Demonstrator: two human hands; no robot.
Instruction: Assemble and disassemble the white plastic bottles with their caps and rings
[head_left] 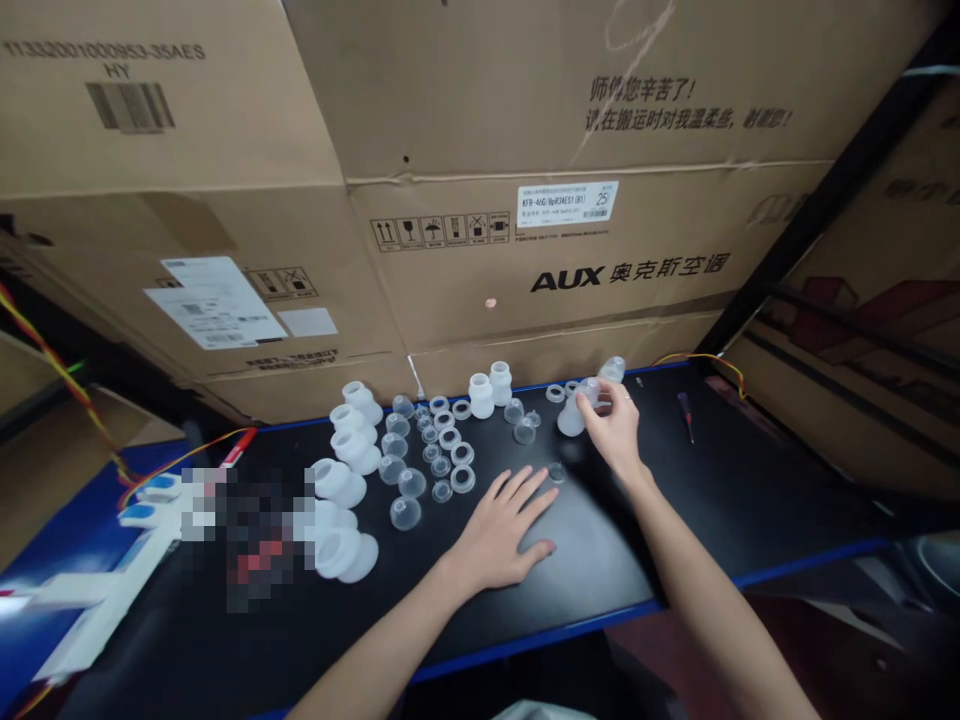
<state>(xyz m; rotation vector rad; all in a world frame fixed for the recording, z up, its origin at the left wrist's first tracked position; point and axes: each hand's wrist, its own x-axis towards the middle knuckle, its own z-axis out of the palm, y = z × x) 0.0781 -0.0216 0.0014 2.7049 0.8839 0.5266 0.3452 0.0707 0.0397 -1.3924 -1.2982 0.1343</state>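
Pinching a translucent bottle (571,418) near its clear domed top, your right hand (609,415) had its thumb on the near side and its fingers curled toward the far side, with the gap between them filled by the piece. The bottle leaned, its wide base toward your left, above the back part of the black counter (720,480); whether that base touched the surface, you could not tell from this angle. Just behind your fingers stood another domed bottle (613,368). Your left hand (506,530) was spread wide, palm down over the counter, its fingers fanned apart and its thumb stretched out to the right. A small clear disc (556,472) lay just beyond those fingertips, between your two hands. To the left of the bottle you held, a few clear domes (525,431) sat near a pair of white bottles (481,397). Farther left you had pale rings (463,479), a column of larger clear domes (406,513) and a row of white bottles (339,551). A slim screwdriver (685,415) lay well apart, to the right of your right hand.
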